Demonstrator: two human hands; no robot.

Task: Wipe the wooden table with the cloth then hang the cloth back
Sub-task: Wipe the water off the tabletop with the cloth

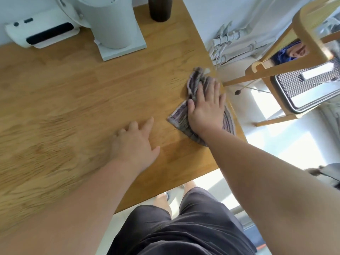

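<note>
While my right hand (206,107) presses flat on the cloth (180,120), fingers straight and close together, the cloth lies at the right edge of the wooden table (82,89) — its long axis running away from me along that edge. Its far end is bunched; its near end spreads into a flatter corner. It is soft, ribbed fabric striped purple and grey. My left hand (134,142) rests palm-down on the smooth, pale-grained wood — fingers loosely spread, holding nothing.

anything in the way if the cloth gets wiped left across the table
Yes: the left hand rests on the table just left of the cloth, right in that path. A white machine and dark bottle stand only along the far edge.
</note>
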